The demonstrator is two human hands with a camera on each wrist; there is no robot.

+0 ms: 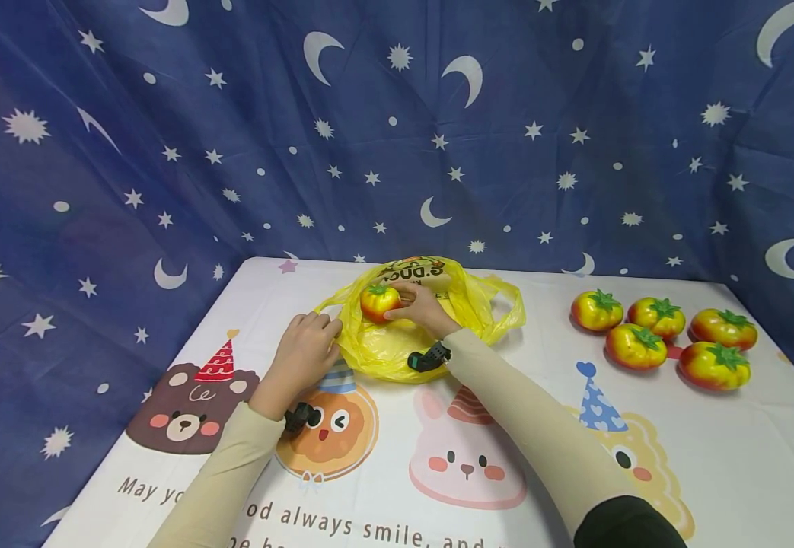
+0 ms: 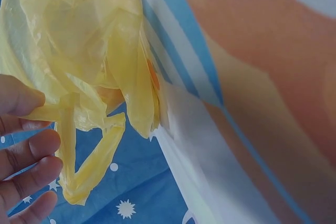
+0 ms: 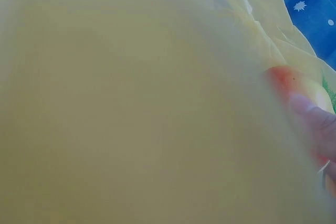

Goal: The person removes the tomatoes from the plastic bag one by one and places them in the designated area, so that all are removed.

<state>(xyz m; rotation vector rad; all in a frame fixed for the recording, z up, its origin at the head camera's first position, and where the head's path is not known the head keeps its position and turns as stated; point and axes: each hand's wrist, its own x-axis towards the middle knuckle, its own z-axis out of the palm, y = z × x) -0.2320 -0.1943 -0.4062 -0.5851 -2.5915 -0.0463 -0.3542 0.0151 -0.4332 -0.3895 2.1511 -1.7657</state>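
A yellow plastic bag (image 1: 397,358) lies on the table with its mouth spread and black print on its far inner side. My left hand (image 1: 306,352) pinches the bag's left handle; in the left wrist view thumb and forefinger grip the yellow strip (image 2: 65,129), the other fingers loosely bent. Inside the bag's mouth, at its left side, my right hand (image 1: 424,308) holds a red-and-yellow toy tomato (image 1: 377,303) with a green leafy top. Yellow film blurs most of the right wrist view, where the thumb shows against the tomato (image 3: 286,80).
Several more toy tomatoes (image 1: 636,347) sit grouped at the table's right side. The white tablecloth (image 1: 369,517) bears cartoon animals and lettering. A blue curtain (image 1: 397,152) with moons and stars hangs behind the table. The bag's right handle (image 1: 514,304) lies loose.
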